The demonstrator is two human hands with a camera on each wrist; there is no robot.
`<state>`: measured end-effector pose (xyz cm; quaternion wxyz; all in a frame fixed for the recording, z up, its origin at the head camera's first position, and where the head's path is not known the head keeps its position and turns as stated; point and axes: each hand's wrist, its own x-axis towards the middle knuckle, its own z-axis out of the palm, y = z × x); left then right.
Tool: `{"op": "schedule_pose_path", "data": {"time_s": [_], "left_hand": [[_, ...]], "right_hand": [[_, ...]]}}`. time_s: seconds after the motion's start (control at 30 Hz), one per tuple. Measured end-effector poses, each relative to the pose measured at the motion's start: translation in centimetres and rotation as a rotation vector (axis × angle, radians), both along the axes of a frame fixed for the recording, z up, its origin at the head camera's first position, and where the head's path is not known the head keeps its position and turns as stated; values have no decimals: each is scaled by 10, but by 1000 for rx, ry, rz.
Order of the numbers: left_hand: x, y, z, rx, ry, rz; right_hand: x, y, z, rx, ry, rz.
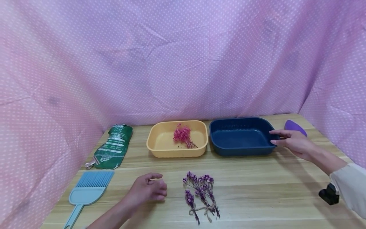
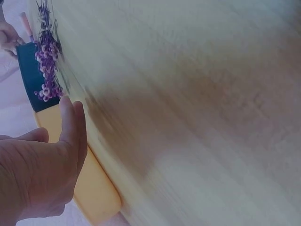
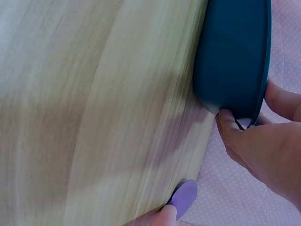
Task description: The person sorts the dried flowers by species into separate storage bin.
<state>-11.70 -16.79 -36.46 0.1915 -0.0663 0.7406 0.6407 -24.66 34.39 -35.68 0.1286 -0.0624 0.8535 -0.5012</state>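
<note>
My right hand (image 1: 297, 143) grips the right end of a dark blue rectangular tray (image 1: 243, 152), its fingertips at the rim. In the right wrist view, fingers reach along the outer end of the blue tray (image 3: 230, 56). My left hand (image 1: 151, 189), fingers loosely bent and holding nothing, hovers over the wooden table. Nearest to it, on its right, lie small bunches of dried purple flowers (image 1: 201, 187) tied with twine. A yellow tray (image 1: 177, 154) stands left of the blue one, with a bunch of dried pink flowers (image 1: 183, 135) in it.
Far left, a green printed bag (image 1: 114, 146) lies with a metal clip (image 1: 91, 163) on its corner. In front of it is a light blue brush (image 1: 87, 194). A purple rounded object (image 1: 295, 128) sits behind my right hand. Pink dotted cloth (image 1: 183, 63) hangs behind the table.
</note>
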Motion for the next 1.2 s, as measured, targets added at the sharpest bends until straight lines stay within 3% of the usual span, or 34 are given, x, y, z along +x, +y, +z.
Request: {"op": "schedule_pose_path", "data": {"time_s": [0.3,0.7,0.93,1.2], "left_hand": [[10,15,-3,61,-30,-78],[15,34,-5,52,-77,-158],[19,51,-7,-61,-106,-203],[17,70,-3,-330,43,-179]], "right_hand": [[0,1,0,0,-3,4],[0,0,0,-18,-19,2],[-1,1,-1,-22,-10,2],[-2,1,-1,-11,-10,-4]]}}
